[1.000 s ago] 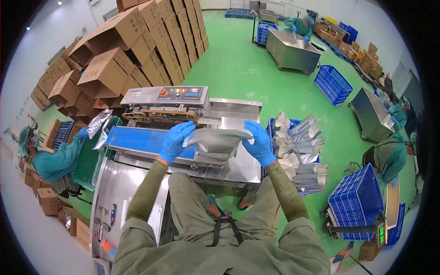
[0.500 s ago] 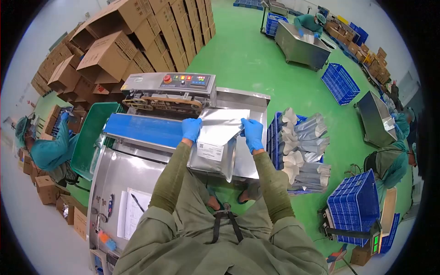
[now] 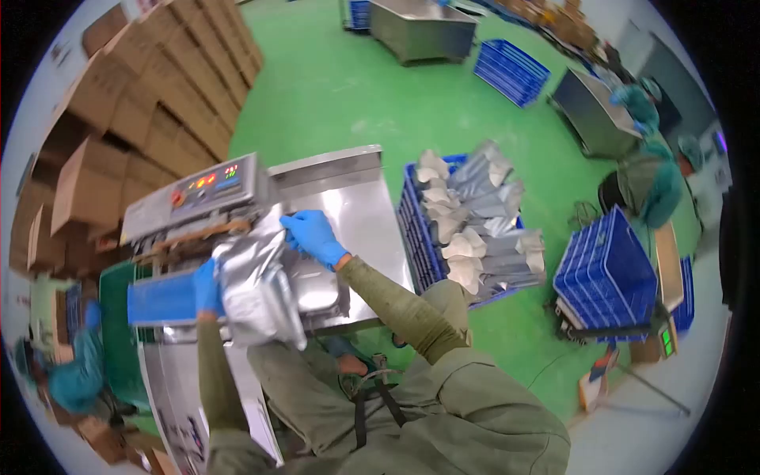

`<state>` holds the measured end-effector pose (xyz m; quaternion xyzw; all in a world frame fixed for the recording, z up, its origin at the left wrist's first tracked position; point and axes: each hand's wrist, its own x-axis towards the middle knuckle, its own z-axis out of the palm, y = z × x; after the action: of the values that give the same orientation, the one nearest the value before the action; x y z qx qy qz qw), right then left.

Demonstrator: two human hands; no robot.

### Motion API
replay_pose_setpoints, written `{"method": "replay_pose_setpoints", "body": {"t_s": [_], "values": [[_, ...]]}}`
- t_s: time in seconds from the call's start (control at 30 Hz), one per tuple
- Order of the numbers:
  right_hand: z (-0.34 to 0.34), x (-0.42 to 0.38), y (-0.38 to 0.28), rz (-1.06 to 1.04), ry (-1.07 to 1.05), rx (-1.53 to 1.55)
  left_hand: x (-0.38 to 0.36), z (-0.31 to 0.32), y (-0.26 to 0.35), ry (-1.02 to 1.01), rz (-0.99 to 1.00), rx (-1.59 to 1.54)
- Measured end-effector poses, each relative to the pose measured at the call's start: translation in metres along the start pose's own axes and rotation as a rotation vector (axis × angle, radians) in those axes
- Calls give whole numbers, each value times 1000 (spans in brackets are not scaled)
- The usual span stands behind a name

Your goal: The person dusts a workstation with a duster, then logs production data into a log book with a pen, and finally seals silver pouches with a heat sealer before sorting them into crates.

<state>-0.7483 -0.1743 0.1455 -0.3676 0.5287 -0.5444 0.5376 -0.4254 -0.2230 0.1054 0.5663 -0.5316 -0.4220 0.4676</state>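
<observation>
A shiny silver foil bag (image 3: 257, 297) hangs in front of the band sealing machine (image 3: 194, 198), its mouth up by the sealing band. My left hand (image 3: 207, 286), in a blue glove, grips the bag's left edge beside the blue conveyor belt (image 3: 161, 299). At the bag's upper right corner, my right hand (image 3: 317, 237) is closed with its fingers pinched on the foil. Under and to the right of the bag lies a steel work surface (image 3: 352, 210). My left fingertips are partly blurred.
A blue crate (image 3: 413, 229) on the right holds several upright silver bags (image 3: 483, 190). Another blue crate (image 3: 606, 273) stands on a scale at far right. Stacked cardboard boxes (image 3: 158, 103) rise at left, near a green bin (image 3: 119, 348). Co-workers (image 3: 75, 368) are at both sides.
My view has turned right. Both hands have moved left with the foil bag toward the sealer; the bag now hangs and bends, its white label no longer showing.
</observation>
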Motion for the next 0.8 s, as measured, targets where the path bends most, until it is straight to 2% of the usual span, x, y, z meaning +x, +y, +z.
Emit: {"method": "replay_pose_setpoints", "body": {"t_s": [0.03,0.07,0.1,0.13,0.17,0.2,0.23,0.27,0.33,0.37,0.43,0.47,0.5,0.57,0.6,0.63,0.73,0.77,0.8], "values": [[-23,8,-3,-23,34,-89,9,-32,-17,-29,69,272],[-58,25,11,-208,168,-274,2,-73,-32,-119,106,483],[-100,46,31,-390,297,-467,-4,-106,-75,4,-37,-39],[-149,67,49,-420,435,-564,-66,-90,-15,129,37,167],[-196,83,62,-403,609,-630,-116,-49,48,324,-80,87],[-241,90,59,-269,637,-860,-137,-90,7,349,17,231],[-279,105,77,-352,746,-1111,-162,-119,-19,473,-6,413],[-313,125,104,-435,848,-1368,-187,-108,-15,608,-91,362],[-367,164,162,-584,768,-1606,-226,-122,-37,764,-153,323],[-387,179,176,-664,718,-1720,-240,-135,-54,693,-121,238],[-408,195,171,-567,660,-1650,-269,-166,-84,573,-75,88],[-410,201,167,-528,603,-1609,-262,-181,-106,838,-262,261],[-428,203,165,-295,457,-1817,-273,-170,-106,758,-227,265],[-439,180,116,-437,374,-1499,-298,-141,-96,596,-154,262],[-432,166,86,-533,313,-1294,-295,-100,-55,629,-93,538],[-417,148,47,-627,270,-1123,-294,-65,-17,661,-214,364],[-380,118,-56,-802,570,-1330,-284,-18,-8,644,-131,359],[-361,101,-95,-851,494,-1293,-273,10,11,614,-103,303],[-330,83,-132,-899,411,-1253,-258,34,30,498,52,339]]}}
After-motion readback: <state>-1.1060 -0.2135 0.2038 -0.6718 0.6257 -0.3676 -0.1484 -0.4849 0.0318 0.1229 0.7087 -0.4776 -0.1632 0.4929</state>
